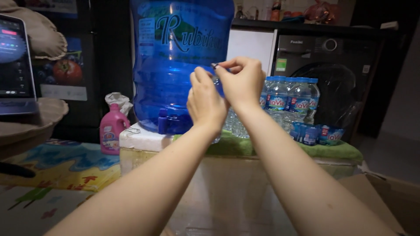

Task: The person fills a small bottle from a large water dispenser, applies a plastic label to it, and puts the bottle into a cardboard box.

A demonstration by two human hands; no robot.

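My two hands are raised in front of a big blue water jug (175, 65). My left hand (203, 102) wraps around a small clear water bottle (220, 89), which the fingers mostly hide. My right hand (243, 81) sits just above and to the right, with thumb and forefinger pinched on the bottle's cap (215, 66). The jug stands on a white foam box (140, 140) and has a blue tap (168, 122) at its base.
A pack of small water bottles (288, 98) rests on a green cloth (267, 148) to the right. A pink detergent bottle (113, 129) stands left of the box. Behind are a dark washing machine (332, 74), a laptop (15, 65) at far left, a colourful mat (65, 166) and a cardboard box (385, 196).
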